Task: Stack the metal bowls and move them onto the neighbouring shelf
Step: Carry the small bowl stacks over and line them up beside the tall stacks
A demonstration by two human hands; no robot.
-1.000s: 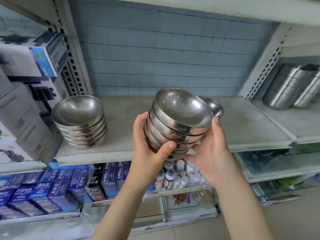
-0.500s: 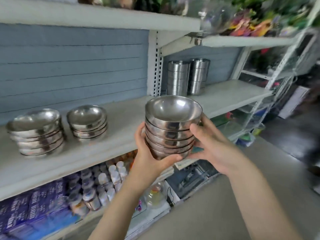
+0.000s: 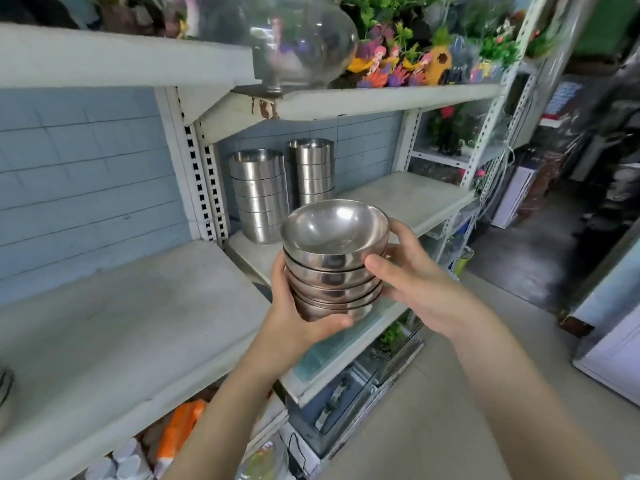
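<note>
Both hands gripped the bowl stack mid-air: left hand cupped underneath, right hand clamped its side, in front of the shelf edge.

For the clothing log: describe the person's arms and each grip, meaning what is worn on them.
The left grip and right grip are bare hands: no gloves, rings or bands visible. The left forearm and right forearm are uncovered to the frame's edge; no sleeve, watch or bracelet shows.
</note>
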